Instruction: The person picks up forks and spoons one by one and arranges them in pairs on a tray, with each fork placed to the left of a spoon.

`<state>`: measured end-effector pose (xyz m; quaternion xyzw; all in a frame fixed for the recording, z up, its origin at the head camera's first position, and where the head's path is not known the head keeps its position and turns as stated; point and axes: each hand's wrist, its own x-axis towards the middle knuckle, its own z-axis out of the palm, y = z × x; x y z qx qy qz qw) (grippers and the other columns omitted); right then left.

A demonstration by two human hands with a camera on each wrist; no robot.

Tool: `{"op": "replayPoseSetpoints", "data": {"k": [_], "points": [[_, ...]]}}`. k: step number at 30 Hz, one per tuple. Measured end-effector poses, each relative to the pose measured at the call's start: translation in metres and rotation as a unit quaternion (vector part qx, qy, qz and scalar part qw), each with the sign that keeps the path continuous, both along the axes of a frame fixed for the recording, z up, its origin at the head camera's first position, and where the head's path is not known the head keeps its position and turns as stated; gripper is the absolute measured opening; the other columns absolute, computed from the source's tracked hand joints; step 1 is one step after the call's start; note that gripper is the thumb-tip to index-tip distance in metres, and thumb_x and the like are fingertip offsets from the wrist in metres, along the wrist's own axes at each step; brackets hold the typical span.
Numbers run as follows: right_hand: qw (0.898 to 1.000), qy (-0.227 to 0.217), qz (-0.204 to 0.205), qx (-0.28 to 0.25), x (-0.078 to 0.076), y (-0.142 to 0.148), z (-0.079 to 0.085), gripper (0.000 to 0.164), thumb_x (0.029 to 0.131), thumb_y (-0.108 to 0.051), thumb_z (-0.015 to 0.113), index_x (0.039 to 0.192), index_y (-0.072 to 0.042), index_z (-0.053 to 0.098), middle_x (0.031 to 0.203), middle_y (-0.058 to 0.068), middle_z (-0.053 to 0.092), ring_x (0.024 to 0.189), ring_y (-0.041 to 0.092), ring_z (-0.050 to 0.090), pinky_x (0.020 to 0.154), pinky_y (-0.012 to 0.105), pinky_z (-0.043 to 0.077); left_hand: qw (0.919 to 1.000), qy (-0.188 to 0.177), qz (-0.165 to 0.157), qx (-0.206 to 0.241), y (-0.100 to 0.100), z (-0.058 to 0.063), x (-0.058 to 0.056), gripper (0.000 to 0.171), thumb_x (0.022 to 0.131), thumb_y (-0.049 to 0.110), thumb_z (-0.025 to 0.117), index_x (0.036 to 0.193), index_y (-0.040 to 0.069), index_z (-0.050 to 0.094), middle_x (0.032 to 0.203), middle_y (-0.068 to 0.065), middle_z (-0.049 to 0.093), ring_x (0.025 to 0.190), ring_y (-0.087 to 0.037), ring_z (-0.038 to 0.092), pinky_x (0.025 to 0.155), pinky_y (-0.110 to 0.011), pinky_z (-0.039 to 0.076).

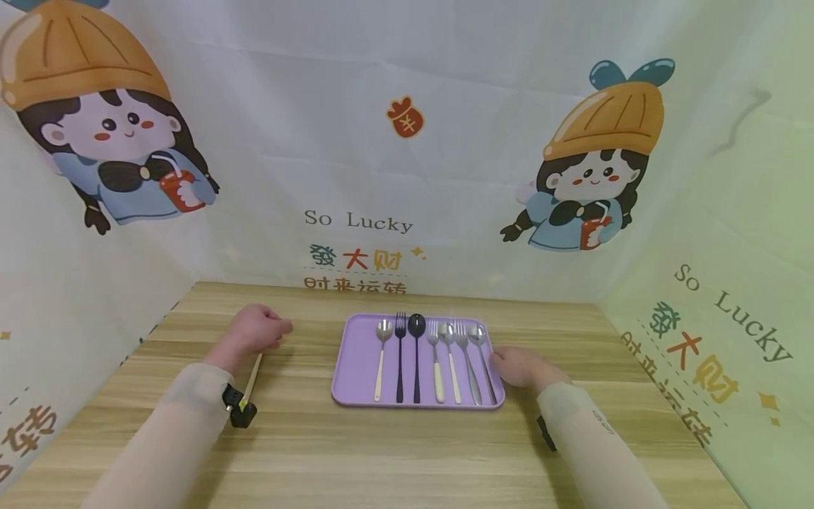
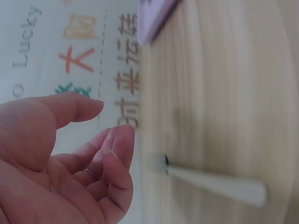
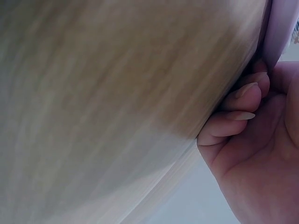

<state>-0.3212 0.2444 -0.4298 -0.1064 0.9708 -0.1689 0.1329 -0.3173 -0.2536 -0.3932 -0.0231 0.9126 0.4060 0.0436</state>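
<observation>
My left hand [image 1: 259, 327] is left of the tray, its fingers loosely curled around nothing in the left wrist view. Beside it on the table lies a cream-handled utensil [image 2: 219, 184], its far end blurred. At the tray's right rim, my right hand [image 1: 518, 365] grips the edge of the purple tray [image 1: 356, 360], fingers curled in the right wrist view [image 3: 243, 95]. A row of cutlery lies on the tray: a cream-handled spoon [image 1: 384, 329], black fork [image 1: 400, 346], black spoon [image 1: 416, 326], cream-handled fork [image 1: 438, 378], white-handled spoon [image 1: 453, 371], silver fork [image 1: 470, 367] and silver spoon [image 1: 477, 333].
The wooden table [image 1: 381, 452] carries the tray near its middle. A printed white cloth [image 1: 458, 184] hangs behind and along both sides, meeting the table's back edge.
</observation>
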Motion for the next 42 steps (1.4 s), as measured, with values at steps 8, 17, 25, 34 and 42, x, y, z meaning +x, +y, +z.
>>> {"op": "replayPoseSetpoints", "data": {"k": [8, 17, 25, 34, 42], "points": [[1.000, 0.004, 0.000, -0.004, 0.000, 0.002, -0.004, 0.057, 0.116, -0.032, 0.032, 0.153, 0.004, 0.057, 0.156, 0.030, 0.059, 0.149, 0.052, 0.052, 0.127, 0.065, 0.038, 0.9991, -0.014, -0.014, -0.038, -0.034, -0.014, 0.001, 0.046, 0.106, 0.025, 0.063, 0.061, 0.014, 0.059, 0.052, 0.007, 0.051, 0.051, -0.012, 0.045, 0.056, -0.030, 0.041], [1.000, 0.006, 0.005, -0.003, 0.001, 0.001, -0.004, 0.057, 0.117, -0.032, 0.032, 0.153, 0.004, 0.057, 0.156, 0.030, 0.058, 0.150, 0.052, 0.052, 0.128, 0.065, 0.038, 0.9916, -0.068, 0.008, -0.110, -0.065, -0.060, -0.031, 0.036, 0.094, 0.027, 0.066, 0.061, 0.015, 0.054, 0.055, 0.002, 0.053, 0.050, -0.015, 0.049, 0.050, -0.030, 0.041], [1.000, 0.009, 0.004, -0.002, 0.000, 0.001, -0.003, 0.056, 0.117, -0.031, 0.033, 0.153, 0.005, 0.057, 0.156, 0.031, 0.058, 0.150, 0.052, 0.051, 0.128, 0.065, 0.038, 0.9881, -0.078, 0.020, -0.131, -0.053, -0.053, -0.024, 0.033, 0.094, 0.023, 0.068, 0.066, 0.010, 0.057, 0.055, -0.001, 0.053, 0.048, -0.015, 0.049, 0.049, -0.028, 0.040], [1.000, 0.013, 0.011, 0.004, -0.001, 0.001, -0.002, 0.056, 0.117, -0.031, 0.034, 0.153, 0.006, 0.056, 0.156, 0.031, 0.058, 0.150, 0.052, 0.051, 0.128, 0.064, 0.037, 0.9883, -0.066, 0.026, -0.135, -0.033, -0.027, 0.004, 0.031, 0.097, 0.022, 0.068, 0.074, 0.001, 0.062, 0.057, -0.001, 0.054, 0.050, -0.014, 0.048, 0.050, -0.027, 0.041], [1.000, 0.016, 0.014, 0.009, -0.001, 0.000, -0.002, 0.055, 0.116, -0.030, 0.034, 0.151, 0.006, 0.057, 0.155, 0.031, 0.059, 0.149, 0.052, 0.052, 0.128, 0.064, 0.038, 0.9871, -0.068, 0.027, -0.143, -0.030, -0.021, 0.009, 0.037, 0.100, 0.023, 0.067, 0.069, 0.005, 0.058, 0.055, 0.001, 0.051, 0.050, -0.013, 0.051, 0.051, -0.024, 0.042]]}}
